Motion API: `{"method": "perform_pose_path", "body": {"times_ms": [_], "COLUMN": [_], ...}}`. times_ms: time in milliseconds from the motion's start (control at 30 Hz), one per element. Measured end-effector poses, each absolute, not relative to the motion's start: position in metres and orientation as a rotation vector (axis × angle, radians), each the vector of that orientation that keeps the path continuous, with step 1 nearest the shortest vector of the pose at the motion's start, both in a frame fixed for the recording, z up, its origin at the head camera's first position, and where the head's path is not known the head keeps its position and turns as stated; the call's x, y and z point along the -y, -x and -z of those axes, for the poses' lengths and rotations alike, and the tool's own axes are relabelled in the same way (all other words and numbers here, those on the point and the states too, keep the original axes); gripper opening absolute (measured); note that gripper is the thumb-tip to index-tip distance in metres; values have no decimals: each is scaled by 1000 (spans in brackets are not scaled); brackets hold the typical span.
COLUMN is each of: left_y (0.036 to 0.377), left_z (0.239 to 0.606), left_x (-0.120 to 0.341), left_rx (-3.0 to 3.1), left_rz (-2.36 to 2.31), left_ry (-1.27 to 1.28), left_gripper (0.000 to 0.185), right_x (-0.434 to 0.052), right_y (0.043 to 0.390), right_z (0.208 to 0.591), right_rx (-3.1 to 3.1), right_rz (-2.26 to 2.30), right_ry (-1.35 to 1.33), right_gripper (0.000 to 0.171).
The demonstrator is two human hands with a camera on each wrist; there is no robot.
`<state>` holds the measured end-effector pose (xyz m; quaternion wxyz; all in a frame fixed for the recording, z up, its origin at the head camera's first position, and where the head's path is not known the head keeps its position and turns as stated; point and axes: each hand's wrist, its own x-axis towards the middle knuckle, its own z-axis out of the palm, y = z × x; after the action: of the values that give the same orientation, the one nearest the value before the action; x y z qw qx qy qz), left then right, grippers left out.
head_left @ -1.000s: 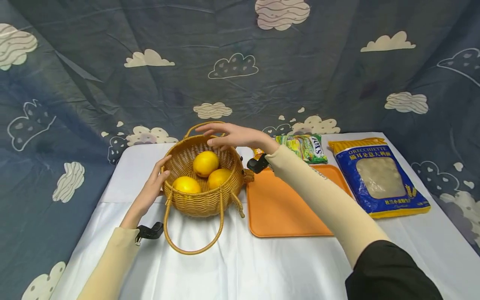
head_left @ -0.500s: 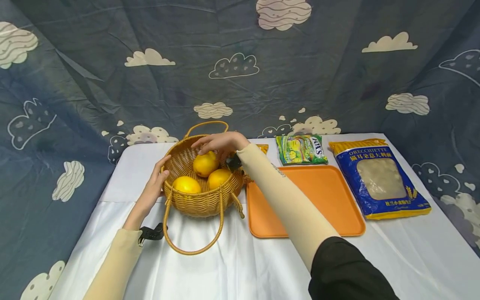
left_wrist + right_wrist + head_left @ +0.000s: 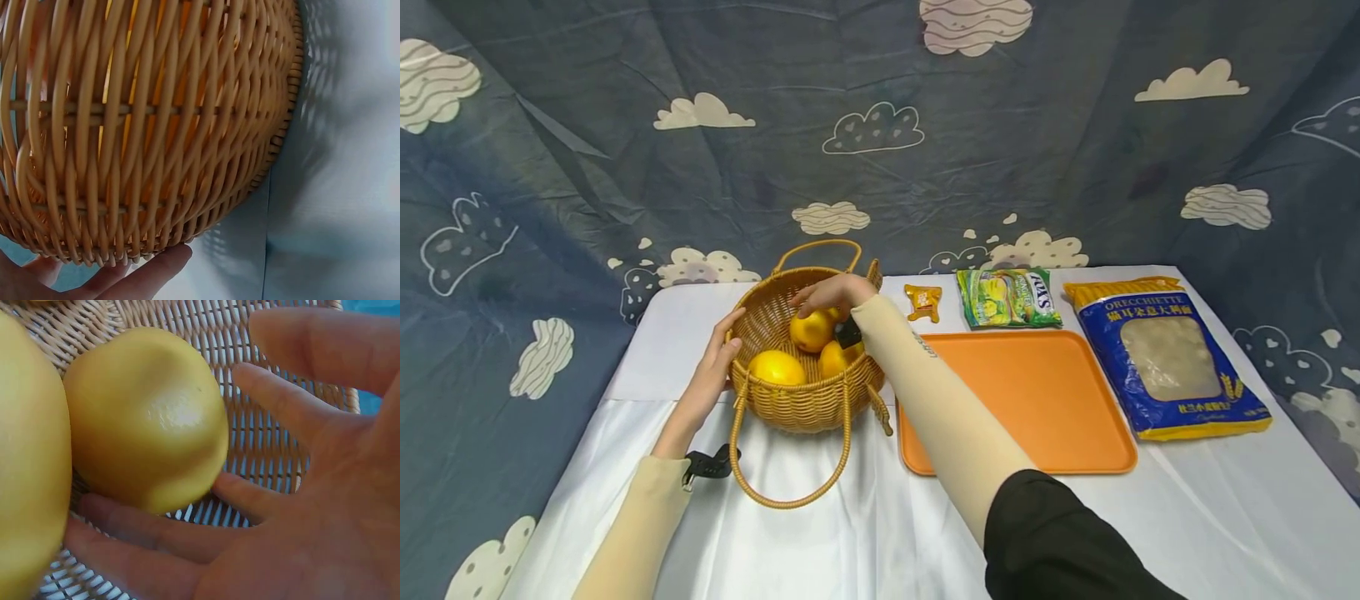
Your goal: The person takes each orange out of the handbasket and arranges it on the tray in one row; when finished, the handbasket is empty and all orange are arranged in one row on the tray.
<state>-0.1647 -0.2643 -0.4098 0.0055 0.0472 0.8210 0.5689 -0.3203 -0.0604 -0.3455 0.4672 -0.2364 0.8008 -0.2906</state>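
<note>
A wicker basket [image 3: 797, 407] with two looped handles stands on the white cloth and holds three yellow lemons. My right hand [image 3: 841, 293] reaches down inside it, its fingers spread around the rear lemon [image 3: 810, 332]. In the right wrist view, some fingertips lie right against that lemon [image 3: 147, 419], while the thumb and a finger stand apart from it. Another lemon [image 3: 777, 367] lies at the front left, and the third lemon [image 3: 833, 360] is partly hidden by the wrist camera. My left hand [image 3: 707, 367] rests against the basket's left side, fingers extended along the weave.
Right of the basket lies an orange tray [image 3: 1022, 400]. Behind it are a small orange packet [image 3: 922, 302] and a green Fox's candy bag [image 3: 1009, 298]. A blue and yellow orecchiette pasta bag [image 3: 1168, 358] lies at the far right. A dark cloud-patterned curtain [image 3: 760, 183] hangs behind.
My right hand has come down from above the basket's far rim to the rear lemon inside. The left hand stays at the basket's side, and the small orange packet has come into full view.
</note>
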Motion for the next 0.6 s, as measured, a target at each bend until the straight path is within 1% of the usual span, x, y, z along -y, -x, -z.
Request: {"method": "perform_pose_path", "body": {"times_ms": [67,133,200,267,333,400,500,600], "left_y": [165,165,165,165,165,165,165,164], "left_z": [410,410,411,412,412,412,412,412], "left_x": [264,264,264,263,263,263,264,265], "left_rx": [-2572,-2569,-2561,-2557,-2550,-2548,-2550,-2555], "left_rz": [-1788,-1800,-1818,-1827,-1836,-1840,-1839,-1830], "left_ry": [-155,-164,-174,-185,-193,-195,-192,-188], "left_gripper": [54,53,52,52,52,52,52,53], "right_x": [69,82,91,94,90,80,67,59], "right_y": [344,378,408,412,393,357,313,289], "right_z": [374,418,456,464,444,403,350,318], "right_rx": [-2006,-2039,-2057,-2086,-2106,-2102,-2066,-2010], "right_rz": [647,607,605,618,650,718,804,870], "right_ry": [607,624,648,641,619,580,555,606], "right_gripper": [52,50,44,42,42,43,45,47]}}
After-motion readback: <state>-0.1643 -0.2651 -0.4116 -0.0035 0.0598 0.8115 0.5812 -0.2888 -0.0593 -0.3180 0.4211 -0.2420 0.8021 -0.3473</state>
